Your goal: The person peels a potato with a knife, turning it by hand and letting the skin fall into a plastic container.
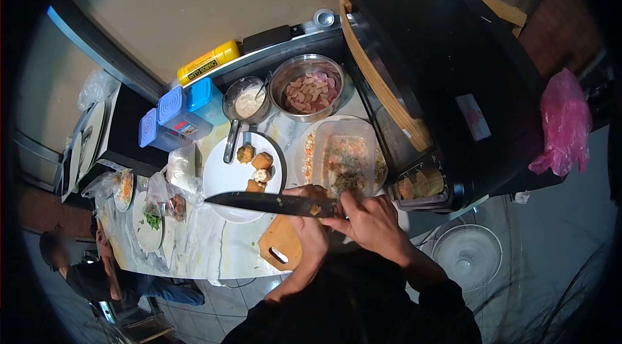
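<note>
My right hand grips the handle end of a long black knife, whose blade points left and lies level above a white plate. My left hand sits just under the blade on a wooden cutting board and presses on a small brown piece of food that is mostly hidden. The plate holds a few browned food pieces. Just beyond my hands stands a clear plastic container of chopped mixed food.
A steel bowl of sliced sausage, a small bowl of white sauce, blue-lidded tubs and a yellow bottle line the far counter. A large black appliance stands right. Another person sits lower left; a fan is on the floor.
</note>
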Tool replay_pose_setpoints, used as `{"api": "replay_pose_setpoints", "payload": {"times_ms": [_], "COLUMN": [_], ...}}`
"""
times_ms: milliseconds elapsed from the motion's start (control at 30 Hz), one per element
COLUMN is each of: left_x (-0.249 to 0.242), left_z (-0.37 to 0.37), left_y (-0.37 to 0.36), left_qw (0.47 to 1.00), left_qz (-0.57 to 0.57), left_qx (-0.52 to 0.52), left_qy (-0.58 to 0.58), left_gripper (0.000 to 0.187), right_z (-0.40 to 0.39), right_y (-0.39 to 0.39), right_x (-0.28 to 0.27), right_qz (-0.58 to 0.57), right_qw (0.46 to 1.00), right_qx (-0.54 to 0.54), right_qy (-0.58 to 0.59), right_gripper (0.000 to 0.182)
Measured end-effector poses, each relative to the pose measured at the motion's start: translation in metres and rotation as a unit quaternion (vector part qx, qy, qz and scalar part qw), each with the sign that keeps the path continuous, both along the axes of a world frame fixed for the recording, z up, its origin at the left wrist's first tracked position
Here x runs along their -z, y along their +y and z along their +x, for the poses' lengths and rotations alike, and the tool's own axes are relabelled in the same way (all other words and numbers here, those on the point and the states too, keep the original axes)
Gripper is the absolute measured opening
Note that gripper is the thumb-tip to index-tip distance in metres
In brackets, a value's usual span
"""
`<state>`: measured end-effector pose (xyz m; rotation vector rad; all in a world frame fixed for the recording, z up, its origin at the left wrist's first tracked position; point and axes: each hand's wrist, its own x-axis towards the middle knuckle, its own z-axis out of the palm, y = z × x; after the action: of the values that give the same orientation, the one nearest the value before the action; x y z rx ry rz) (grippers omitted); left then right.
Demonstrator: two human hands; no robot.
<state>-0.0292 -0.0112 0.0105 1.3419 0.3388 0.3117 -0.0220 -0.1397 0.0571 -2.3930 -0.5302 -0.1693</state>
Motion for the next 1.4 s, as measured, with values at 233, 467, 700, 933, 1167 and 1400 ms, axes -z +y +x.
{"api": "replay_pose_setpoints", "payload": {"times_ms": [233,467,700,933,1167,1400], "left_x": [0.002,-0.010,0.005,0.006,0.002,-0.002], "left_z": [0.009,0.009,0.006,0.006,0.007,0.007], "left_y": [0.002,-0.003,0.006,0.000,-0.001,-0.005], "left_qw": [0.993,0.973,0.930,0.927,0.927,0.935], "left_qz": [-0.091,-0.205,-0.320,-0.339,-0.343,-0.321], "left_qx": [0.069,0.103,0.169,0.136,0.117,0.107], "left_qy": [-0.007,0.011,0.065,0.085,0.095,0.110], "left_gripper": [0.018,0.028,0.042,0.044,0.043,0.044], "right_z": [-0.009,-0.009,-0.012,-0.013,-0.015,-0.014], "right_y": [-0.004,-0.004,-0.001,-0.001,0.000,-0.001], "right_x": [-0.001,-0.001,0.003,0.008,0.006,0.006], "right_qz": [-0.038,-0.049,-0.063,-0.083,-0.096,-0.095], "right_qw": [0.999,0.999,0.998,0.996,0.995,0.995], "right_qx": [-0.011,0.007,-0.011,-0.015,-0.018,-0.017], "right_qy": [0.034,0.017,0.007,-0.011,-0.016,-0.029], "right_gripper": [0.049,0.051,0.054,0.054,0.053,0.052]}}
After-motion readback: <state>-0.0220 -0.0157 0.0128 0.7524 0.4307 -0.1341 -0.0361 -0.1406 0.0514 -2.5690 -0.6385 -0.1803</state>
